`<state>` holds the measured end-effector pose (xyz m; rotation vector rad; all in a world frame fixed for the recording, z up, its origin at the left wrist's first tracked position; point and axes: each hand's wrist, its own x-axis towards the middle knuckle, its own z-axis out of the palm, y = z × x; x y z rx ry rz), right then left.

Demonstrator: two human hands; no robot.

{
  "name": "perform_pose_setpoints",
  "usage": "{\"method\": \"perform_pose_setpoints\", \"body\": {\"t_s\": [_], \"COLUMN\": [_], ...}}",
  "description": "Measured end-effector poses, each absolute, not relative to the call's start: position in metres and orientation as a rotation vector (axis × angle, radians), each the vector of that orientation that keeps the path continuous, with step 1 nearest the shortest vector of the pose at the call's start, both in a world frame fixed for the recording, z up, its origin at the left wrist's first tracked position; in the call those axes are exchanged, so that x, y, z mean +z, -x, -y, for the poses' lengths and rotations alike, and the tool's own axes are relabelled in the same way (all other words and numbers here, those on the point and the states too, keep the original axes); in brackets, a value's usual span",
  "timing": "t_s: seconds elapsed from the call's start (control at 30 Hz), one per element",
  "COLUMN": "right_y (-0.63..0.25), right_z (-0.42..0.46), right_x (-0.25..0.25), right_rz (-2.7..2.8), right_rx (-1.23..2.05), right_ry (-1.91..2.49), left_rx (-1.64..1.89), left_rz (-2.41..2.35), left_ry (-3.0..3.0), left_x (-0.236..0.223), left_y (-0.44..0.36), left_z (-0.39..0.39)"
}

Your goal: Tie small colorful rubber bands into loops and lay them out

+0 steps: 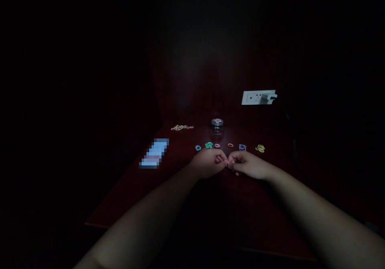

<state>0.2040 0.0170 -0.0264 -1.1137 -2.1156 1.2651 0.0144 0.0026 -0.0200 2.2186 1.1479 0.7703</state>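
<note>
My left hand and my right hand meet over the dark red table, fingertips touching. Both are closed in a pinch; whatever lies between the fingertips is too small and dim to name. Just beyond the hands runs a row of small elastic hair ties: blue, a green cluster, pink, orange, a purple cluster and a yellow cluster. A loose mixed pile of hair ties lies farther back on the left.
A clear round jar with a lid stands behind the row. To the left lies a bright, pixelated flat rectangle. A white wall socket with a plug is at the back right. Surroundings are very dark.
</note>
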Motion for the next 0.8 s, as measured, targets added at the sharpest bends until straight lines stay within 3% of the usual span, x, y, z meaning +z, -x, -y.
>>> {"method": "perform_pose_setpoints", "body": {"t_s": [0.23,0.53,0.8], "right_y": [-0.201,-0.204,-0.21], "right_z": [-0.014,-0.015,-0.019], "right_x": [-0.023,-0.02,-0.015], "right_rz": [2.144,2.246,2.183], "right_rx": [1.215,0.638,0.537], "right_ry": [1.085,1.1,1.075], "left_rx": [0.819,0.895,0.938], "left_rz": [-1.098,-1.096,-1.067], "left_ry": [-2.163,-1.916,-1.871], "left_x": [-0.025,-0.026,-0.022], "left_y": [-0.014,-0.018,-0.015], "left_z": [-0.008,-0.011,-0.012]}}
